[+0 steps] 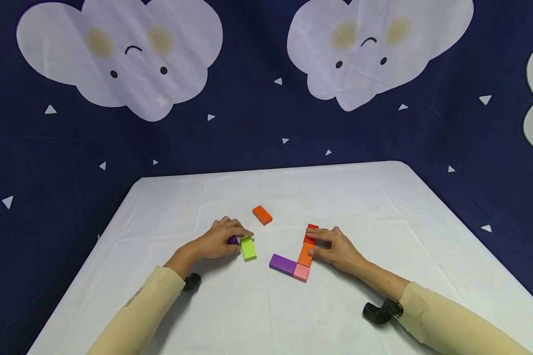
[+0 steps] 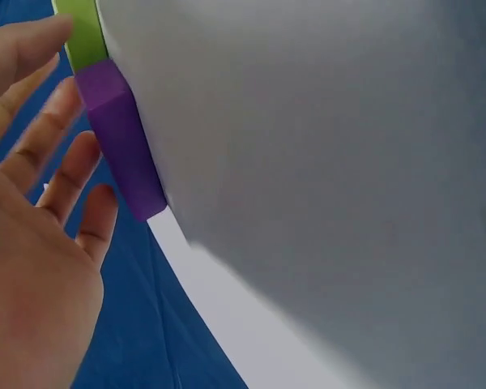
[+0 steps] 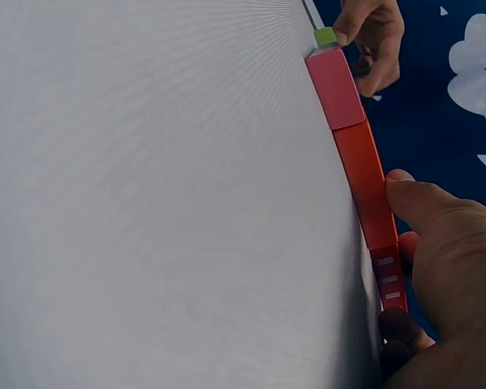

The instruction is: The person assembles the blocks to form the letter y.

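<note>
My left hand (image 1: 222, 239) holds a lime green block (image 1: 248, 249), forefinger at its far edge and thumb at its left side. A purple block (image 2: 125, 146) meets the green one end to end and is partly hidden behind the hand in the head view. My right hand (image 1: 337, 249) lies alongside a row of blocks. Its forefinger reaches across the red block (image 1: 310, 235), and its thumb touches the side of an orange block (image 1: 305, 255). A pink block (image 1: 301, 272) ends this row nearest me, and another purple block (image 1: 283, 265) joins it at the left, forming a corner.
A loose orange block (image 1: 262, 215) lies farther back between the hands. White cloth covers the table (image 1: 360, 197). Behind it hangs a dark blue backdrop (image 1: 248, 138) with clouds. Each wrist wears a black camera (image 1: 382, 312).
</note>
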Demonstrator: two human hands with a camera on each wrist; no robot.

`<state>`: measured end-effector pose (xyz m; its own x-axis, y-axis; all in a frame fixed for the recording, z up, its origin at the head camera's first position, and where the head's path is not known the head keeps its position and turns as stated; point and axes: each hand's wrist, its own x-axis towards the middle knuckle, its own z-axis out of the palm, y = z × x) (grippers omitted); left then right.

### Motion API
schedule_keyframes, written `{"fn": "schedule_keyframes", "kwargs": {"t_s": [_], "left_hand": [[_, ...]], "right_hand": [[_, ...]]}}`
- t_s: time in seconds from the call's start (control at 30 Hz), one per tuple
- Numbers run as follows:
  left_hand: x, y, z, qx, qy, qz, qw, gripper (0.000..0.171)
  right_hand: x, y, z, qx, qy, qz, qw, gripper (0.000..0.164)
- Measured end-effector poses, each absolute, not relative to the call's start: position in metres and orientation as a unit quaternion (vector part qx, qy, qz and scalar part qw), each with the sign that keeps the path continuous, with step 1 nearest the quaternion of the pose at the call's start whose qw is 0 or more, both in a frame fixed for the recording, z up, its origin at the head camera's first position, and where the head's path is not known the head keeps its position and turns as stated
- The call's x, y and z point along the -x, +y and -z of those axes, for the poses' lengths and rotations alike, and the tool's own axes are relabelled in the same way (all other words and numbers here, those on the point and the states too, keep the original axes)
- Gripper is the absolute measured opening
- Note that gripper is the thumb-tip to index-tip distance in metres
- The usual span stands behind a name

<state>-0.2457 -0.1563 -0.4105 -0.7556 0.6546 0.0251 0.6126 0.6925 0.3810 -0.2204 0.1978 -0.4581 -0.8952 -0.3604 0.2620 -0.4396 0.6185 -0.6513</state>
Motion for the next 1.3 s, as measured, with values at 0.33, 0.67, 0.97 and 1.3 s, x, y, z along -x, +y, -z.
{"fn": "schedule_keyframes", "kwargs": {"t_s": [0.33, 0.67, 0.97, 1.3], "left_hand": [[0.2471, -0.1472, 0.4115, -0.373, 0.903, -0.198, 0.083, 0.036], [0.2507, -0.1482, 0.4135, -0.34, 0.919, -0.185, 0.072, 0.036], [0.2547, -0.1509, 0.4171, -0.316, 0.921, -0.213, 0.081, 0.034], [0.2515, -0.1504, 0.4154, -0.306, 0.921, -0.229, 0.073, 0.033]], "right_hand": [[0.2205, 0.1982, 0.4619, -0.218, -0.899, -0.375, 0.052, 0.049], [0.2209, 0.1976, 0.46, -0.226, -0.897, -0.375, 0.058, 0.049], [0.2219, 0.1984, 0.4608, -0.229, -0.897, -0.373, 0.064, 0.049], [0.2221, 0.1988, 0.4589, -0.228, -0.899, -0.371, 0.053, 0.05]]}}
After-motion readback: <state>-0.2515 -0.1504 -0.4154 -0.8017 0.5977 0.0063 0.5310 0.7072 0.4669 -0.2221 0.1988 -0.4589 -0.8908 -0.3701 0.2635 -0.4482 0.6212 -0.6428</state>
